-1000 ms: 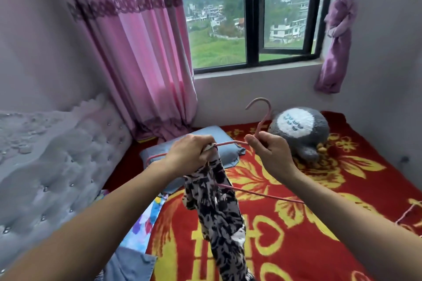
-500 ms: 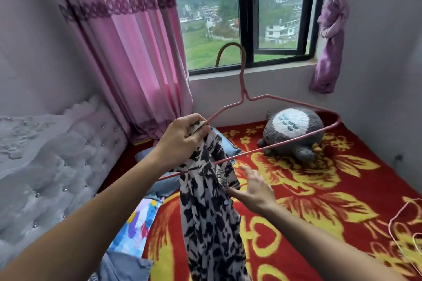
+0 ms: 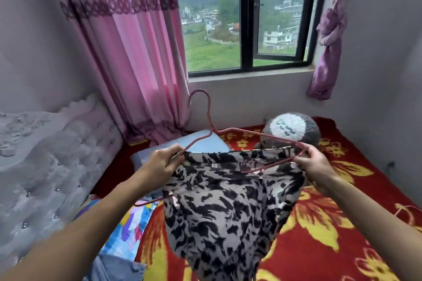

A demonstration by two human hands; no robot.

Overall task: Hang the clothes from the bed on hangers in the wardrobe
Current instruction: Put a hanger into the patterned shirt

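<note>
Near end first: the printed garment (image 3: 228, 207) hangs over the red blanket (image 3: 342, 246), top edge stretched left-right between both hands. The left hand (image 3: 163, 163) is curled, pinching that edge against the pink hanger (image 3: 208, 118). The right hand (image 3: 316, 164) pinches the edge and the hanger's right corner. Hanger long axis runs near-left to far-right, hook up.

Half a second ago the cloth was bunched in the left hand, the right hand was open below and the hanger was higher.

There's a pale patch (image 3: 213, 165) on the edge — maybe a label, unreadable. The plush toy (image 3: 292, 128) sits behind.

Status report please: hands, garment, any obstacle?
Left hand grips garment and pink hanger. Right hand pinches hanger's far end with cloth. Garment stretched along hanger. No obstacle seen.
</note>
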